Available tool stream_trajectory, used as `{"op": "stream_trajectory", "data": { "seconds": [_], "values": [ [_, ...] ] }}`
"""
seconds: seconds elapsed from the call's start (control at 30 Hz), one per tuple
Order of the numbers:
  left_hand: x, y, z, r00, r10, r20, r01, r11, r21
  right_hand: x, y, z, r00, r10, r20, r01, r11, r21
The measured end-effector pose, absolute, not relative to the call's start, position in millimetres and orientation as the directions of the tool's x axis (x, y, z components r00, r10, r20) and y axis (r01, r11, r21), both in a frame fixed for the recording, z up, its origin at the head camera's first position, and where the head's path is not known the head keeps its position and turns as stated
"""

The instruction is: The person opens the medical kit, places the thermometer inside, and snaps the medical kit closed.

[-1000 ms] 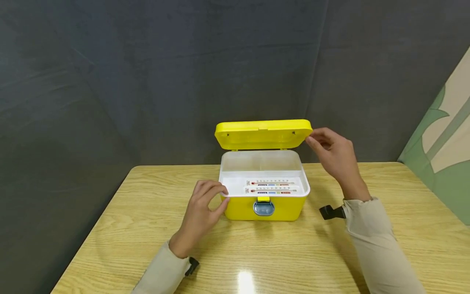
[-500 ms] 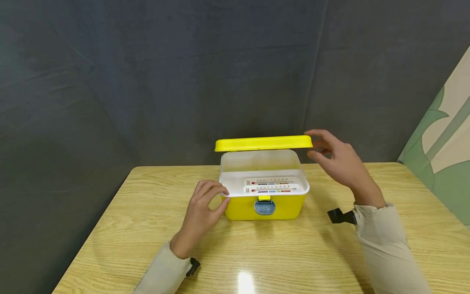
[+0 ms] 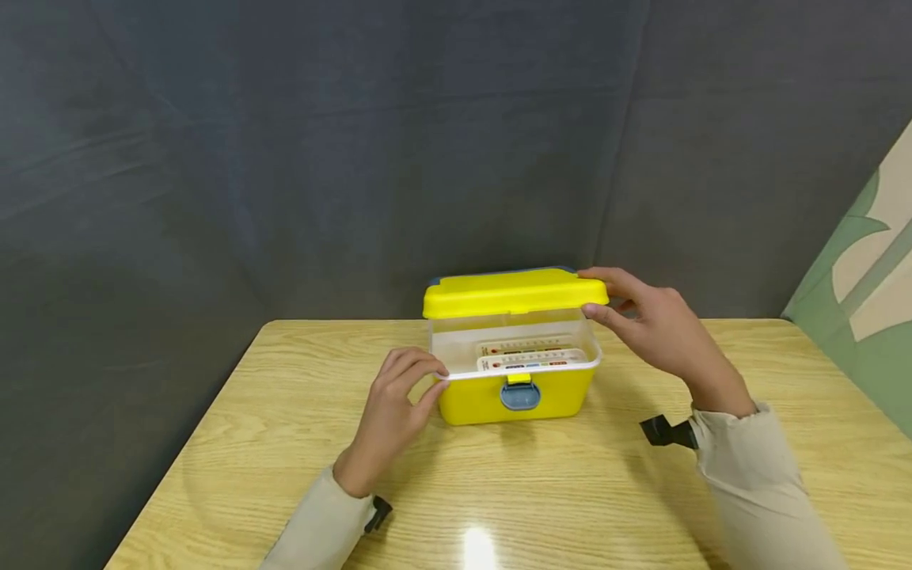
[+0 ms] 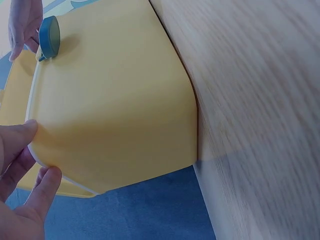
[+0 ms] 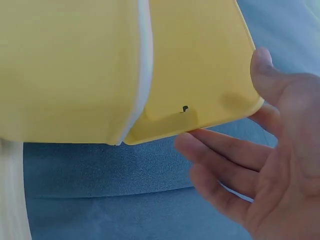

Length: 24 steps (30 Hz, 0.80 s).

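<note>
A yellow storage box [image 3: 470, 405] with a white inner tray stands on the table, its hinged yellow lid [image 3: 514, 296] tilted partway over the opening. Two cards printed like thermometers [image 3: 530, 361] lie inside, partly hidden by the lid. My left hand [image 3: 388, 416] pinches the rim at the front left corner; in the left wrist view its thumb and fingers straddle the white edge. The lid's right end is held by my right hand [image 3: 659, 328], thumb at the front corner and fingers along the side edge, as the right wrist view shows. A grey-blue latch [image 3: 520, 396] hangs at the front.
The wooden table [image 3: 285, 443] ends just behind the box, against a dark grey cloth backdrop [image 3: 342, 158]. At the right is a panel with a green and beige leaf pattern [image 3: 869, 269]. Black straps [image 3: 670, 432] show at both wrists.
The lid has swung forward and down from standing open, with my right hand at its right end. My left hand stays on the rim, and the box has turned slightly.
</note>
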<state>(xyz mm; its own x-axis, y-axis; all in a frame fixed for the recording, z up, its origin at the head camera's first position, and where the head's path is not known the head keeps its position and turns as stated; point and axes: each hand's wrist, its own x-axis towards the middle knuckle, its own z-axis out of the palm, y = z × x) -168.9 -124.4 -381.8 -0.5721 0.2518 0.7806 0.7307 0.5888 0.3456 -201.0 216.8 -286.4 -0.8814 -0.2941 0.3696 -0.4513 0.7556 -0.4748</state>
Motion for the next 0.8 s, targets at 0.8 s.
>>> {"op": "stream_trajectory", "data": {
  "seconds": [0.8],
  "values": [
    [-169.5, -142.7, -363.2, -0.707, 0.061, 0.705, 0.660, 0.415, 0.626, -163.2, 203.4, -315.8, -0.498, -0.453, 0.740, -0.560, 0.819, 0.124]
  ]
}}
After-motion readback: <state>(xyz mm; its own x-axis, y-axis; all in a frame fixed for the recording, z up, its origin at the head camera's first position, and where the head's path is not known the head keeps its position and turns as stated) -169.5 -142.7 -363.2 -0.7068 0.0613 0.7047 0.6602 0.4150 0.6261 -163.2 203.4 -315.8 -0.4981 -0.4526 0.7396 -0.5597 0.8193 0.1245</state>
